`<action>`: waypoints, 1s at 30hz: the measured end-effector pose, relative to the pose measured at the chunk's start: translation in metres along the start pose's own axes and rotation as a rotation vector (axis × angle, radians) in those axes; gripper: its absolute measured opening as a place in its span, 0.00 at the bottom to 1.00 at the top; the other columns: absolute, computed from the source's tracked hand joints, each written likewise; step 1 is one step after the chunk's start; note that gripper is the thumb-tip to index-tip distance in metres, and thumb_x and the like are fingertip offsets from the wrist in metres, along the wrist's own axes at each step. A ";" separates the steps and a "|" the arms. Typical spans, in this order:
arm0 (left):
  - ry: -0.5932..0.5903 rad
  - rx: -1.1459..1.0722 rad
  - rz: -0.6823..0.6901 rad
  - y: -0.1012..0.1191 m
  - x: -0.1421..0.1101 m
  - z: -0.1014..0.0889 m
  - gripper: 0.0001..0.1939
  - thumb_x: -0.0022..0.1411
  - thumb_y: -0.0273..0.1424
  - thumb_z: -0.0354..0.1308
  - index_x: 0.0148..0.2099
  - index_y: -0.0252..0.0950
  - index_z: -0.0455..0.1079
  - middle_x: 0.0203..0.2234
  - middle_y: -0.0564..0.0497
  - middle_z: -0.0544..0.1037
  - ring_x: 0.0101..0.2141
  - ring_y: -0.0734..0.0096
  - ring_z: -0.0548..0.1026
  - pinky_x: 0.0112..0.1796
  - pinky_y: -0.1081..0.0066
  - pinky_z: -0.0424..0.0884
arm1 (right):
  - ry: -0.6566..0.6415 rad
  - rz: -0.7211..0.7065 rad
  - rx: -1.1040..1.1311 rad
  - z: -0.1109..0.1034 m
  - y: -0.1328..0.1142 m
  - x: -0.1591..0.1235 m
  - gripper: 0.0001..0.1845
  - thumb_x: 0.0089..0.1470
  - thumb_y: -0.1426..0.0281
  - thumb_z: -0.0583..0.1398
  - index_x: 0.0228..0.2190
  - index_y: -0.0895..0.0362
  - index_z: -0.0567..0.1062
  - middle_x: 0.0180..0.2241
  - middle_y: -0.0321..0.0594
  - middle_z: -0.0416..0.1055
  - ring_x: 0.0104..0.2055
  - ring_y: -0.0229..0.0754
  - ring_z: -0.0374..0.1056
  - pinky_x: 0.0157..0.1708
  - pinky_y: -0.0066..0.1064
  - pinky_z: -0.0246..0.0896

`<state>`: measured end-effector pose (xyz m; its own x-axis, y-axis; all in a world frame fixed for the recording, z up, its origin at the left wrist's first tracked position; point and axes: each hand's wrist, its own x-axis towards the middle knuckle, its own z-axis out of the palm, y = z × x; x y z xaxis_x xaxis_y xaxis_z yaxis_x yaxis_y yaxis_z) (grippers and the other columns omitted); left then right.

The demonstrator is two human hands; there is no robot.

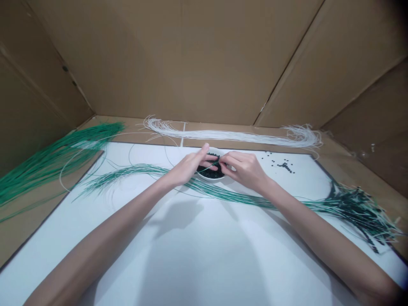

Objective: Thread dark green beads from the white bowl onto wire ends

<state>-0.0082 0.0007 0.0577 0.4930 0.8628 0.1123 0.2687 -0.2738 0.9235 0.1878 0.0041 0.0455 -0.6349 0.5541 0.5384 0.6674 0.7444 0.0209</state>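
A small white bowl full of dark beads stands at the far side of a white board. Above the bowl, my left hand and my right hand come together, their fingertips pinching a thin green strand. A long bundle of green-and-white strands runs across the board beneath my wrists. Its right end is thick with dark beads. Part of the bowl is hidden behind my fingers.
A bundle of white strands lies along the back, and a green bundle lies at the left. Loose dark beads are scattered on the board's far right. Cardboard walls surround the work area.
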 end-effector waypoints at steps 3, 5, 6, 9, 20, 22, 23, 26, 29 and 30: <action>-0.021 0.027 0.021 -0.001 0.000 0.001 0.19 0.58 0.42 0.45 0.38 0.37 0.73 0.31 0.51 0.78 0.37 0.67 0.73 0.41 0.70 0.66 | 0.005 0.005 0.025 0.002 -0.004 0.002 0.13 0.53 0.71 0.49 0.26 0.57 0.71 0.23 0.38 0.69 0.23 0.34 0.61 0.24 0.26 0.51; 0.019 0.054 0.007 -0.003 0.001 0.003 0.15 0.54 0.40 0.51 0.34 0.36 0.74 0.29 0.52 0.78 0.35 0.67 0.74 0.39 0.72 0.68 | 0.009 0.003 0.032 0.003 -0.008 0.003 0.13 0.54 0.70 0.49 0.26 0.57 0.71 0.23 0.38 0.69 0.23 0.33 0.61 0.23 0.25 0.50; 0.055 0.066 -0.006 -0.005 0.001 0.004 0.13 0.52 0.39 0.53 0.32 0.36 0.74 0.27 0.52 0.78 0.33 0.68 0.75 0.37 0.72 0.68 | 0.011 0.002 0.034 0.003 -0.010 0.004 0.13 0.54 0.70 0.49 0.26 0.57 0.71 0.23 0.38 0.69 0.23 0.33 0.61 0.23 0.25 0.50; 0.138 0.098 -0.006 -0.007 0.001 0.004 0.12 0.49 0.38 0.56 0.30 0.35 0.74 0.23 0.52 0.78 0.28 0.68 0.75 0.34 0.73 0.69 | 0.011 0.011 0.041 0.002 -0.014 0.006 0.13 0.54 0.70 0.48 0.26 0.57 0.71 0.24 0.37 0.69 0.23 0.33 0.61 0.23 0.25 0.50; 0.144 0.451 0.150 -0.003 0.002 -0.011 0.07 0.48 0.31 0.55 0.31 0.37 0.71 0.31 0.54 0.77 0.33 0.69 0.73 0.35 0.72 0.66 | 0.019 0.068 0.068 -0.005 -0.004 0.009 0.10 0.52 0.72 0.50 0.26 0.58 0.70 0.23 0.37 0.68 0.23 0.33 0.60 0.23 0.24 0.51; 0.170 0.520 0.199 -0.001 0.001 -0.010 0.09 0.47 0.30 0.56 0.34 0.37 0.70 0.33 0.54 0.76 0.34 0.69 0.72 0.37 0.71 0.66 | 0.007 0.074 0.085 -0.004 -0.007 0.010 0.10 0.51 0.72 0.50 0.26 0.58 0.70 0.23 0.36 0.67 0.21 0.32 0.58 0.23 0.23 0.50; 0.180 0.532 0.225 -0.001 0.001 -0.008 0.10 0.47 0.31 0.56 0.35 0.38 0.69 0.33 0.55 0.76 0.34 0.69 0.72 0.37 0.71 0.66 | 0.006 0.081 0.098 -0.003 -0.008 0.010 0.10 0.51 0.72 0.50 0.26 0.58 0.70 0.23 0.36 0.67 0.21 0.31 0.58 0.22 0.23 0.50; 0.213 0.524 0.278 -0.002 0.001 -0.002 0.07 0.51 0.32 0.55 0.34 0.38 0.70 0.29 0.55 0.76 0.32 0.71 0.72 0.35 0.73 0.65 | 0.010 0.117 0.151 -0.001 -0.010 0.011 0.08 0.50 0.72 0.51 0.26 0.58 0.70 0.23 0.35 0.67 0.21 0.31 0.58 0.23 0.22 0.51; 0.293 0.535 0.283 -0.005 0.001 0.004 0.05 0.53 0.31 0.54 0.31 0.38 0.71 0.26 0.55 0.76 0.29 0.73 0.72 0.34 0.74 0.65 | -0.008 0.157 0.203 0.001 -0.010 0.014 0.07 0.50 0.72 0.52 0.27 0.58 0.70 0.23 0.35 0.67 0.23 0.31 0.59 0.24 0.22 0.51; 0.322 0.545 0.277 -0.005 0.001 0.006 0.05 0.53 0.30 0.54 0.30 0.38 0.71 0.26 0.55 0.76 0.29 0.72 0.72 0.34 0.73 0.64 | -0.019 0.166 0.210 0.001 -0.010 0.015 0.07 0.50 0.72 0.52 0.27 0.58 0.70 0.24 0.35 0.67 0.23 0.31 0.60 0.25 0.22 0.51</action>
<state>-0.0043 0.0009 0.0508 0.3555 0.7904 0.4990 0.5872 -0.6041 0.5387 0.1714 0.0052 0.0526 -0.5318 0.6804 0.5042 0.6688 0.7027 -0.2429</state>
